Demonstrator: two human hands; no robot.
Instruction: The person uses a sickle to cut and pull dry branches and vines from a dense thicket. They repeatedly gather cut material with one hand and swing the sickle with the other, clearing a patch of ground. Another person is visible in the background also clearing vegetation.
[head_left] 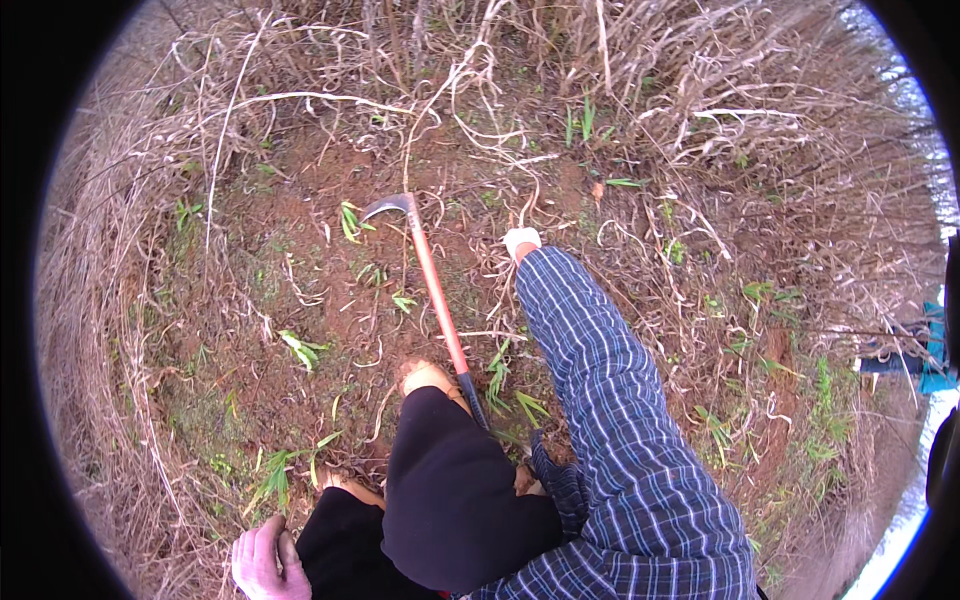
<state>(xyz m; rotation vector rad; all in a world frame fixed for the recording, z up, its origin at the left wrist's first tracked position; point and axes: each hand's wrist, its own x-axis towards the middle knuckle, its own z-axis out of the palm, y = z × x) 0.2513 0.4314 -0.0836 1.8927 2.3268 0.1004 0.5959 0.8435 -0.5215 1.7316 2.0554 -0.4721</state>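
My right hand, in a white glove with a plaid sleeve behind it, reaches far out over the soil. Its fingers are closed around a pale dry stalk that curves up out of the fist. To its left a sickle lies on the ground, its curved blade at the far end. The sickle's handle is orange, and the black grip passes beside my knee. At the lower left my left hand, in a pinkish glove, is beside my dark trouser leg. Its fingers are loosely bent, thumb apart, with nothing visible in them.
Dense dry brush rings the reddish soil. Cut green leaves and tangled dry roots lie scattered over it. Two tan boots stand near my knees. Someone in teal and dark clothing shows at the right rim.
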